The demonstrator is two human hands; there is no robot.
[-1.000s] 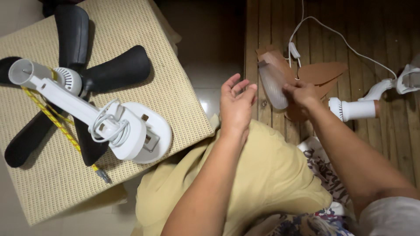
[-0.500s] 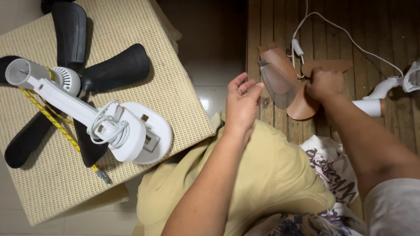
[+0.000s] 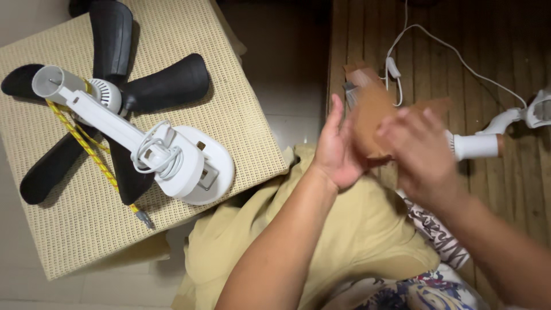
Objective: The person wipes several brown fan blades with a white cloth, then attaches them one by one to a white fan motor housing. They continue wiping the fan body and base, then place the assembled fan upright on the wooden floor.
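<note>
Both hands have closed in since a moment ago: the left hand (image 3: 338, 152) now cups the brown fan blade (image 3: 370, 115) from below, the blurred right hand (image 3: 422, 152) grasping it, beside the white motor (image 3: 475, 146)

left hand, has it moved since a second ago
Yes. The left hand has shifted right, off the tan cloth over the lap and onto the brown fan blade above the wooden floor, meeting the blurred right hand.
</note>
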